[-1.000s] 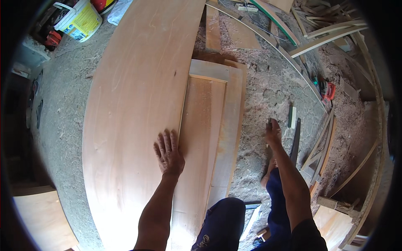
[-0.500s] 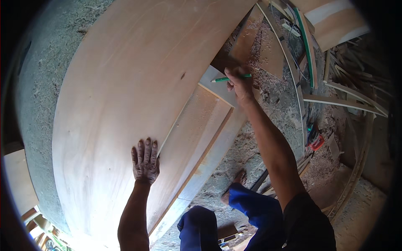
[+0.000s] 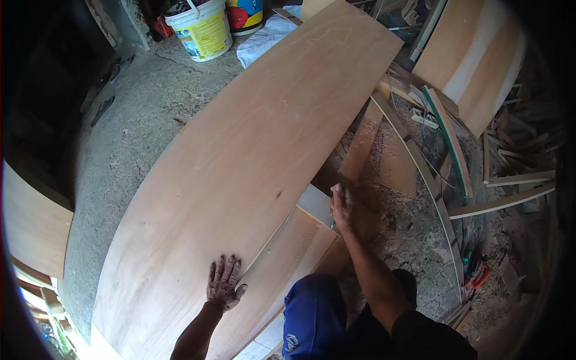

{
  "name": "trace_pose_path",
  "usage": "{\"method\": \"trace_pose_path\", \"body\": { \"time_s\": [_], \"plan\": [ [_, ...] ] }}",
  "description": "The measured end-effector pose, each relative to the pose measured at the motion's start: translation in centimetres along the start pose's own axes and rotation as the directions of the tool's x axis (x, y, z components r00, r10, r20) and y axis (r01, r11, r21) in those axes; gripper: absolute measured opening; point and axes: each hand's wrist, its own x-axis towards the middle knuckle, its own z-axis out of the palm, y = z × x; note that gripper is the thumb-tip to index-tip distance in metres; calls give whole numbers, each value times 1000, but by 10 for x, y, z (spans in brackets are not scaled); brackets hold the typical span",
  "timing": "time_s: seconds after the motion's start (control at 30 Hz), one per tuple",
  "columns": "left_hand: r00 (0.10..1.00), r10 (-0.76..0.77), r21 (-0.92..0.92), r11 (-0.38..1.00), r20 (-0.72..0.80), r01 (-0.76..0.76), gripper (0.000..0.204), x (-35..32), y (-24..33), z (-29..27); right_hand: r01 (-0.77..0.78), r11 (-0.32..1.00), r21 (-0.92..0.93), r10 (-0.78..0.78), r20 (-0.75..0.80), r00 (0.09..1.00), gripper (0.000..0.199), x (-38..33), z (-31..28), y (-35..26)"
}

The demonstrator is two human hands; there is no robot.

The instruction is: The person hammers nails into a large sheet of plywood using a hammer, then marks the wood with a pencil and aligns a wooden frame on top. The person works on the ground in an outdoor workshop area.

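Note:
A large plywood sheet (image 3: 240,168) with one curved edge stretches from lower left to upper right. My left hand (image 3: 224,285) lies on it with fingers spread, close to its straight right edge. My right hand (image 3: 342,207) is closed around a green pencil (image 3: 333,223); only a small bit of it shows below the fingers. This hand is at the right end of a pale grey board (image 3: 314,203). Next to that board, a lower wooden panel (image 3: 291,246) extends from beneath the sheet's edge, dusted with shavings.
Beyond the sheet stand a white and yellow bucket (image 3: 207,33) and a white cloth (image 3: 267,37). On the right are a long curved wood strip (image 3: 420,159), a green-edged strip (image 3: 447,141), another plywood panel (image 3: 468,66) and a red tool (image 3: 478,277). My knee (image 3: 315,312) is beside the lower panel.
My view has shifted, showing more of the far end and the buckets. My right hand has turned, so the pencil points down instead of lying crosswise. My left hand stays flat on the sheet.

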Motion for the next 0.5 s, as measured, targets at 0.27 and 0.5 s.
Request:
{"method": "trace_pose_path", "body": {
  "time_s": [0.27,0.5],
  "plan": [
    [946,-148,-109,987,-289,121,63,182,73,-22,288,953,-94,-257,251,933,40,19,-8,27],
    [857,-364,-170,931,-365,323,64,248,104,-30,-20,993,-114,52,283,958,54,9,-19,-8]
  ]
}}
